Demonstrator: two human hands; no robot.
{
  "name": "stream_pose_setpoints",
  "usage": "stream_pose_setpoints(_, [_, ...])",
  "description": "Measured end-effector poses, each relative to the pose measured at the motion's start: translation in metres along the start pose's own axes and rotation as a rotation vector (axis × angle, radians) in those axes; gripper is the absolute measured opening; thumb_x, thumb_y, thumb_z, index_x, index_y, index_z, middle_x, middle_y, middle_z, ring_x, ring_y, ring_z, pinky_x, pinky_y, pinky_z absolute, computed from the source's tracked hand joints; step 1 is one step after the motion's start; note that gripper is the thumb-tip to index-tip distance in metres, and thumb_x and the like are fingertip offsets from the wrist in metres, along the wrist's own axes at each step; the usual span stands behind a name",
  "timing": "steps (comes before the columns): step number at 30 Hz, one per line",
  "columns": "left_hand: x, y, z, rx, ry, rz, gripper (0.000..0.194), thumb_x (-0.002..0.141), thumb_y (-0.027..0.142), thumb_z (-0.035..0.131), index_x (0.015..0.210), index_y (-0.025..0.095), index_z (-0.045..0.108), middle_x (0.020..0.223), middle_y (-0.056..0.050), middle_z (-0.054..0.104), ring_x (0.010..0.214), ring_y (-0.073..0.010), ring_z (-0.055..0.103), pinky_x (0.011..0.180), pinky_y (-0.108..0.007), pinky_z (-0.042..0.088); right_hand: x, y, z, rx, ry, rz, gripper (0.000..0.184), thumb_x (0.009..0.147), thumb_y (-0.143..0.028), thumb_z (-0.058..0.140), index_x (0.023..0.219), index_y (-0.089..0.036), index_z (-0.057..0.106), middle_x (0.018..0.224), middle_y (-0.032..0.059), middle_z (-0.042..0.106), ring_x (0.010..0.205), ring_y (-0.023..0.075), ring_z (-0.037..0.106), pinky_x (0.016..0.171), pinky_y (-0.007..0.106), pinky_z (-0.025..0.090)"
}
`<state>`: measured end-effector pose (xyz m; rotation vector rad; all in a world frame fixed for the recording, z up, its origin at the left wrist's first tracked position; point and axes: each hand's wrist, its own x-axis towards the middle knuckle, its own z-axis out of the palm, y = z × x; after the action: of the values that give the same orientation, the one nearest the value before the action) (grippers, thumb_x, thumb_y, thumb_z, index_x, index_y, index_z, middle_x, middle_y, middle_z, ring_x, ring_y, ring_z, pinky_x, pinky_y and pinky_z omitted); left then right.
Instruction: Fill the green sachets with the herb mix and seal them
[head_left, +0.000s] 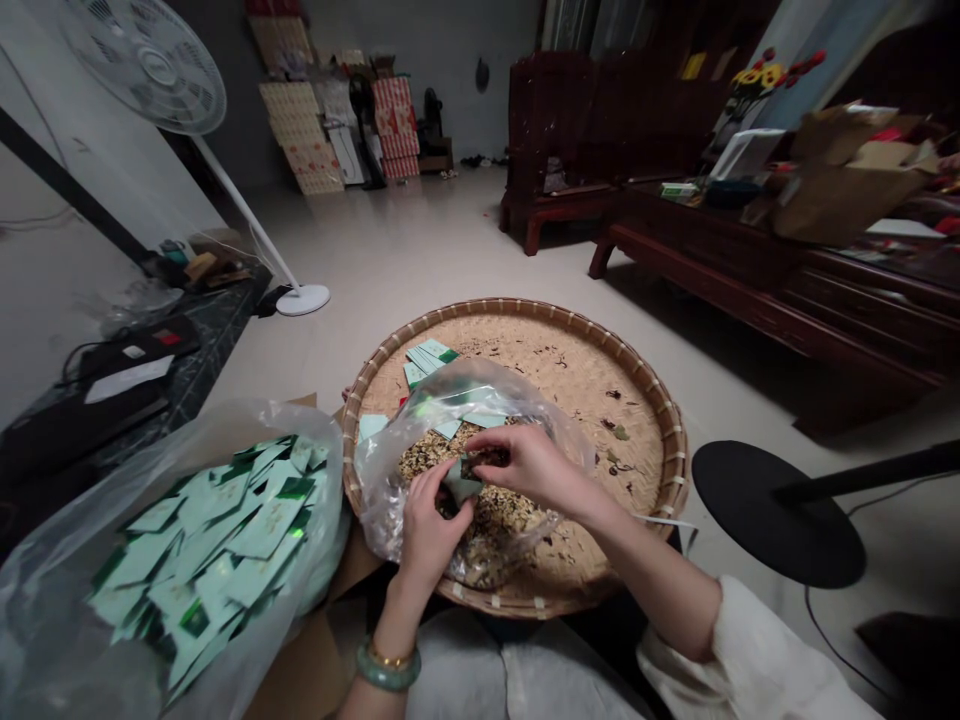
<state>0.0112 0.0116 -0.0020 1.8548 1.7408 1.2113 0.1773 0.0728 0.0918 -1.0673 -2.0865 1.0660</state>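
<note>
My left hand point(429, 525) is closed around a small pale green packet point(460, 484), its mouth turned up. At that mouth my right hand point(517, 462) is pinched, with what looks like dark dried leaf bits at the fingertips. Both hands are over a clear plastic bag point(390, 515) spread open in a round woven bamboo tray point(667, 500). Inside the bag lies a loose mix of dried tan and dark pieces point(517, 520). More green packets point(431, 356) rest flat at the tray's far left, and a few lie partly on or under the bag's edge.
Left of the tray, a large plastic bag point(315, 440) holds several green packets point(217, 540). A white standing fan point(304, 299) is farther left. A black round stand base point(780, 515) is at the right, below a dark wooden table point(750, 280). Dried scraps dot the tray.
</note>
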Motion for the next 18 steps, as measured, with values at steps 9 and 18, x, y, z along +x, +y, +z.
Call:
stream_pose_setpoints(9, [-0.002, -0.006, 0.002, -0.034, 0.019, -0.058, 0.044, 0.070, 0.018, 0.064, 0.114, 0.019, 0.057, 0.109, -0.010, 0.064, 0.098, -0.0238, 0.061, 0.074, -0.034, 0.055, -0.006, 0.003, 0.000, 0.147, 0.022, 0.029, 0.029, 0.089, -0.015, 0.044, 0.112, -0.019, 0.060, 0.108, 0.0061, 0.067, 0.093, 0.0145, 0.064, 0.078, 0.029, 0.052])
stream_pose_setpoints(18, [-0.001, -0.015, -0.011, -0.048, 0.066, -0.119, 0.044, 0.072, 0.022, 0.064, 0.115, 0.018, 0.057, 0.113, -0.011, 0.063, 0.101, -0.0233, 0.061, 0.081, -0.036, 0.054, -0.027, 0.063, 0.051, -0.447, -0.218, 0.178, 0.042, 0.074, -0.022, 0.069, 0.113, -0.012, 0.056, 0.105, 0.0145, 0.063, 0.095, 0.0246, 0.060, 0.078, 0.031, 0.045])
